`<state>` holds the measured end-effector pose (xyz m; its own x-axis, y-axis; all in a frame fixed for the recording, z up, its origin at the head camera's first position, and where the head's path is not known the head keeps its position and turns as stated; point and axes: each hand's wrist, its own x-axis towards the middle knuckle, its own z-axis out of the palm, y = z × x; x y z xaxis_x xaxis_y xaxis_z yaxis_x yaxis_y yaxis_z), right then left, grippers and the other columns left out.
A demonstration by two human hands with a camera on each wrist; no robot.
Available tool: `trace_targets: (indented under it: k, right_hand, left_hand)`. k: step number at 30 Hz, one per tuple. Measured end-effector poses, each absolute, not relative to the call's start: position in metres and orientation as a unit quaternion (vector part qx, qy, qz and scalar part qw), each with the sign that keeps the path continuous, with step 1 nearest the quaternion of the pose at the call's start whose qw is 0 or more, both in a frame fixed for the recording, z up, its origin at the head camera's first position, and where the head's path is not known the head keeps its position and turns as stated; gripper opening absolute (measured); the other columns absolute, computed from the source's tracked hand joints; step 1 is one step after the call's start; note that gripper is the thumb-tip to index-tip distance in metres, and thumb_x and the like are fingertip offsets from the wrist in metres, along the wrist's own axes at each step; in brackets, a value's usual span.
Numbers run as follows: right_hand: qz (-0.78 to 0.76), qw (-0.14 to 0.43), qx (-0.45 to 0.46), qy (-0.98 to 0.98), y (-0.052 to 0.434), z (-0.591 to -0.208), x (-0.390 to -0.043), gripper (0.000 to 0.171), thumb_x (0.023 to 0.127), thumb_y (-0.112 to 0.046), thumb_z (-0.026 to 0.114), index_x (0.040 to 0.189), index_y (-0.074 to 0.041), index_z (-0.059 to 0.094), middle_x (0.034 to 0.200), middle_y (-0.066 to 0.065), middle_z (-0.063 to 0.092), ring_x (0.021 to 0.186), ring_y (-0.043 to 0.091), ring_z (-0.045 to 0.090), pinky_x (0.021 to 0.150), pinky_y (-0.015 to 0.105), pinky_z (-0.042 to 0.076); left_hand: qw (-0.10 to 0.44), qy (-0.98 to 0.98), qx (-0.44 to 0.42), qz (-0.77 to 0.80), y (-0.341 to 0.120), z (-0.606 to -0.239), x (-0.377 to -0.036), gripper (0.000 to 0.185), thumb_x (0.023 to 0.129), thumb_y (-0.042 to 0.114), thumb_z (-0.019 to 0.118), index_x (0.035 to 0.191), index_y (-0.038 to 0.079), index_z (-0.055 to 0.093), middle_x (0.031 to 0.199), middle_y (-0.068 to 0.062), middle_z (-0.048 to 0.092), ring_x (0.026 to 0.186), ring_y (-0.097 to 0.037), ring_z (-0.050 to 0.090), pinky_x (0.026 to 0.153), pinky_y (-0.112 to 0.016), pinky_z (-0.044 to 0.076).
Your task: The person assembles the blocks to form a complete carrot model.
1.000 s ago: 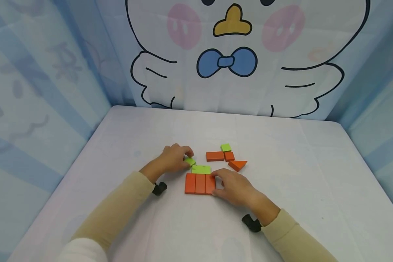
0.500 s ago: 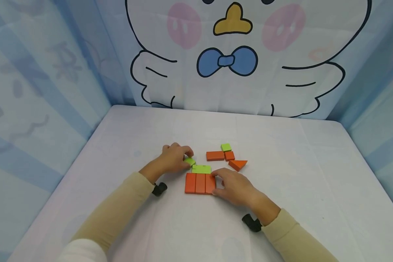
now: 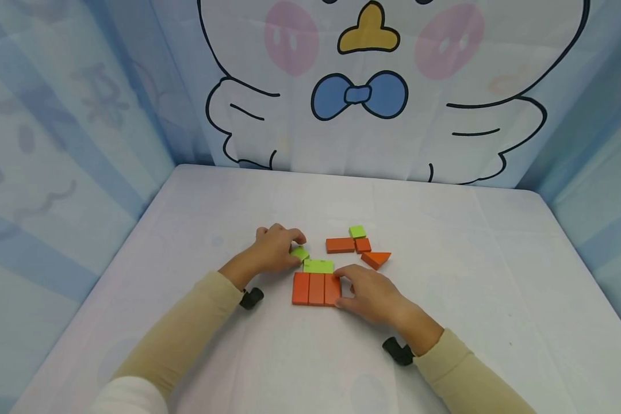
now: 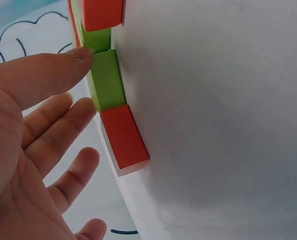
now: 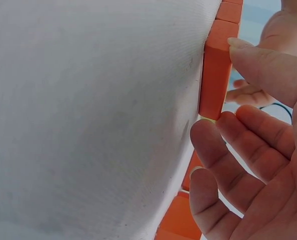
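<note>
Three orange rectangular blocks lie side by side in front of the person. My right hand (image 3: 375,296) pinches the rightmost orange block (image 5: 214,82), thumb near its close end and fingertips at its far end. Behind that row a green rectangular block (image 3: 318,267) lies crosswise. My left hand (image 3: 274,248) pinches a smaller green block (image 3: 300,253) at the back left corner of the crosswise one. In the left wrist view, the thumb touches this green block (image 4: 107,80), and another orange block (image 4: 125,140) adjoins it. That orange block is hidden by the left hand in the head view.
Farther back lie a flat orange block (image 3: 340,246), a small orange block (image 3: 363,245), a green block (image 3: 357,232) and an orange triangular block (image 3: 375,260). All rest on a white-covered table (image 3: 445,230) walled by printed curtains (image 3: 57,144).
Both hands and the blocks keep their places. Only the head view has shifted very slightly.
</note>
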<state>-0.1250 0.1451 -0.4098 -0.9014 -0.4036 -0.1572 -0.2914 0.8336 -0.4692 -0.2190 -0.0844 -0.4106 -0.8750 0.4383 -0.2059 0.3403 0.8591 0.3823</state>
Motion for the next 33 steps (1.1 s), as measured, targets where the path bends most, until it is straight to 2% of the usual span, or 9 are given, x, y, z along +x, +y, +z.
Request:
trace_targets:
  k: [2,9,25,33]
  right_hand:
    - [-0.222,0.125,-0.185,0.949,0.145,-0.409,-0.125,0.053,0.086,-0.025,0.081,0.132,-0.006,0.060,0.128,0.004,0.061,0.094,0.015,0.058,0.088,0.036,0.050]
    - [-0.220,0.121,-0.190,0.949,0.145,-0.409,-0.125,0.053,0.087,-0.025,0.080,0.132,-0.006,0.060,0.128,0.004,0.062,0.093,0.014,0.058,0.087,0.036,0.050]
    - [-0.222,0.127,-0.187,0.949,0.145,-0.408,-0.125,0.053,0.087,-0.025,0.080,0.133,-0.006,0.060,0.127,0.004,0.061,0.095,0.015,0.057,0.087,0.037,0.049]
    - [-0.215,0.135,-0.188,0.949,0.147,-0.403,-0.126,0.055,0.088,-0.028,0.078,0.136,-0.007,0.058,0.132,0.004,0.059,0.107,0.019,0.058,0.095,0.039,0.048]
  left_hand:
    - [0.139,0.953,0.208,0.171,-0.085,-0.410,-0.218,0.040,0.089,0.025,0.076,0.127,0.017,0.064,0.109,0.003,0.064,0.120,-0.025,0.046,0.105,-0.056,0.023]
    - [0.130,0.951,0.215,0.181,-0.089,-0.403,-0.206,0.038,0.088,0.026,0.079,0.123,0.016,0.066,0.091,0.004,0.060,0.115,-0.024,0.047,0.103,-0.056,0.024]
    - [0.133,0.951,0.213,0.183,-0.089,-0.408,-0.195,0.039,0.087,0.031,0.078,0.122,0.018,0.065,0.100,0.007,0.061,0.117,-0.023,0.047,0.104,-0.057,0.024]
    - [0.140,0.953,0.205,0.176,-0.088,-0.406,-0.195,0.040,0.088,0.033,0.078,0.123,0.019,0.065,0.100,0.007,0.060,0.115,-0.021,0.047,0.104,-0.056,0.024]
